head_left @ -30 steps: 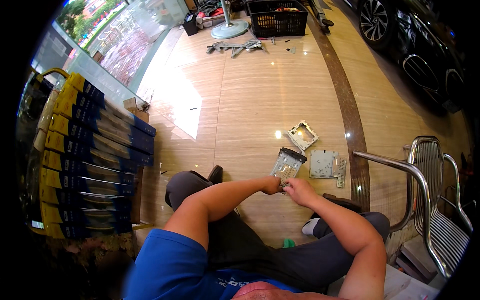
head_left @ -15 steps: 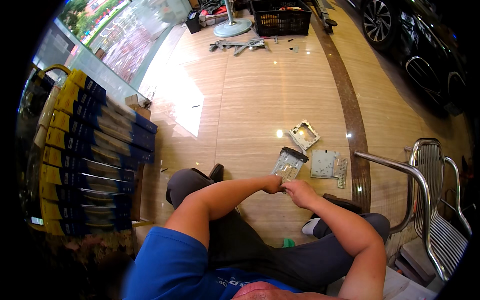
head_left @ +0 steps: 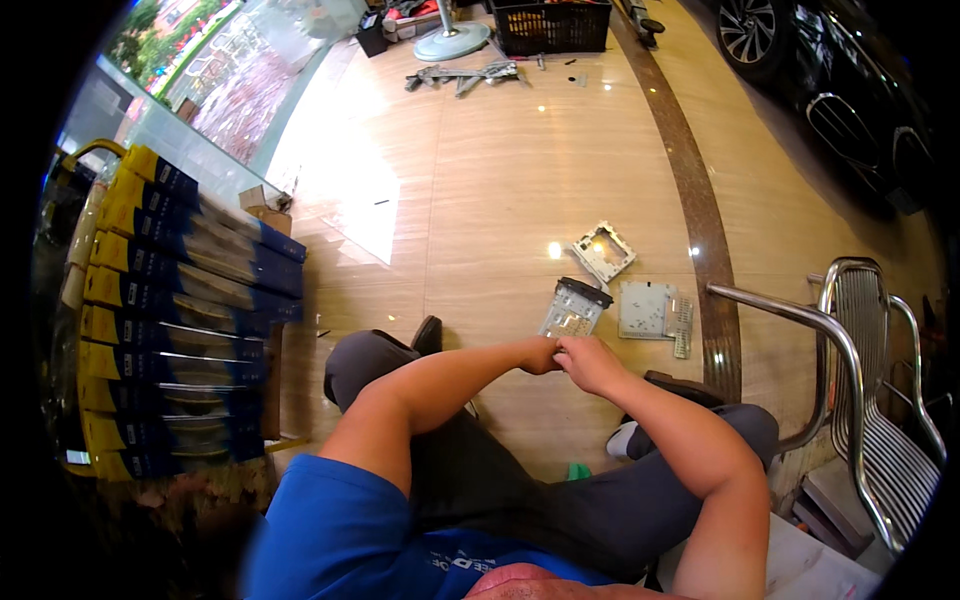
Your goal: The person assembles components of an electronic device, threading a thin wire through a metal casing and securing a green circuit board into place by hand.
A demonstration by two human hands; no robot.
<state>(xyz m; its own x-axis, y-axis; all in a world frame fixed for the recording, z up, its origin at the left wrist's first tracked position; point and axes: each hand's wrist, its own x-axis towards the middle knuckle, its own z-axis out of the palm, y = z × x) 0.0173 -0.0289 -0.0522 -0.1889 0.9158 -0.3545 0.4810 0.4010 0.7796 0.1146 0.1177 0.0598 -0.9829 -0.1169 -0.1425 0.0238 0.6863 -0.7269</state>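
Observation:
My left hand [head_left: 540, 354] and my right hand [head_left: 590, 364] meet fingertip to fingertip just in front of a silver metal device [head_left: 572, 318]. The fingers of both are closed in a pinch. Whatever they hold is too small or too hidden to make out. That device lies on the floor, its black edge turned away from me. Behind it sits a whitish square frame [head_left: 603, 251] with an opening in the middle. To the right is a flat grey metal plate [head_left: 643, 308], with a narrow perforated strip [head_left: 683, 330] along its right side.
A metal chair [head_left: 850, 340] stands at right, beyond it a black car [head_left: 830, 100]. Stacked yellow and blue boxes [head_left: 180, 330] rise at left. A black crate [head_left: 552, 28], a round stand base [head_left: 452, 42] and grey metal bars [head_left: 465, 76] are at the back. Something green [head_left: 579, 470] lies between my legs.
The whole view has shifted slightly, so everything appears a little higher. My hands stay pinched together near the device, and the parts on the floor keep their places.

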